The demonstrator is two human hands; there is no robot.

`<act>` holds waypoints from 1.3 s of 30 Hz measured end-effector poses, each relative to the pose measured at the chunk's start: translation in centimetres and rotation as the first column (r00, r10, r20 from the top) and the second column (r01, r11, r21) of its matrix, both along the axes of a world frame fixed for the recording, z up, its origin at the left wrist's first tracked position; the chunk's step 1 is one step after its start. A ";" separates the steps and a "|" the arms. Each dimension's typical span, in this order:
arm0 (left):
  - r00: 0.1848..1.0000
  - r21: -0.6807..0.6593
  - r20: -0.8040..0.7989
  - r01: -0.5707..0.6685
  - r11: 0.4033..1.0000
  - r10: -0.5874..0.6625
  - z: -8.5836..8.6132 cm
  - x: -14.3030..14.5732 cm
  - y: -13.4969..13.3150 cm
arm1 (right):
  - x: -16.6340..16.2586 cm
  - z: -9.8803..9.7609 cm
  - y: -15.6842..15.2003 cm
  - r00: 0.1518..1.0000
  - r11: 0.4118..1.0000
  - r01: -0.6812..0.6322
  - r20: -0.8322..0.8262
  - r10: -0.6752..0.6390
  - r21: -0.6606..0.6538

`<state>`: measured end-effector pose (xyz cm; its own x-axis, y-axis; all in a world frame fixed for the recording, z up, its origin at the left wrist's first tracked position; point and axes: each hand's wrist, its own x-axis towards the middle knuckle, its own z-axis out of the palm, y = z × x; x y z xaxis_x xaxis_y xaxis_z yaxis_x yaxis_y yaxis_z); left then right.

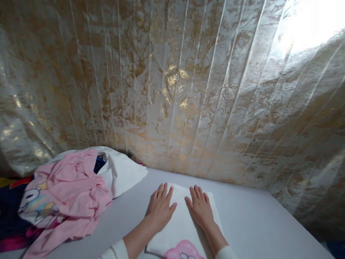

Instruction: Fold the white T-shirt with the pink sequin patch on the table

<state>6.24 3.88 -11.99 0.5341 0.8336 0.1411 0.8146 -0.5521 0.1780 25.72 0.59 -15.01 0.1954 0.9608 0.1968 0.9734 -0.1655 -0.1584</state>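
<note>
A white folded garment (181,219) with a pink printed figure near its lower edge lies flat in front of me; it looks like a shirt. My left hand (161,207) rests on its left side, palm down, fingers stretched out. On the right side of the same garment, my right hand (201,205) lies flat too, its thumb held apart from the fingers. Neither hand grips anything. Both sleeves are white, and the garment's nearest part runs out of the picture.
To the left is a loose heap of clothes: a pink printed top (78,183), a white cloth (124,171) and a dark blue piece (10,208). The pale sheet-covered surface (250,223) ends at a right-hand edge. A shiny gold-patterned sheet (167,86) stands behind.
</note>
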 end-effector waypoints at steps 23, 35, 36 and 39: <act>0.988 -0.045 0.024 0.155 0.987 -0.154 0.4 -0.1 -5.0 | 0.5 -0.6 -7.0 0.997 0.998 0.060 0.042 -0.060 -0.013; 0.960 0.052 0.050 0.274 0.960 -0.276 -2.0 -2.9 -3.2 | 4.8 -1.9 -4.5 0.979 0.979 0.180 0.075 -0.187 0.090; 0.962 0.082 0.050 0.265 0.961 -0.269 -2.3 -3.4 -3.3 | 4.9 -1.9 -4.5 0.980 0.979 0.177 0.078 -0.185 0.100; 0.973 0.176 0.037 0.217 0.960 -0.227 -3.0 -5.5 -3.5 | 4.7 -1.9 -4.8 0.982 0.980 0.158 0.086 -0.169 0.124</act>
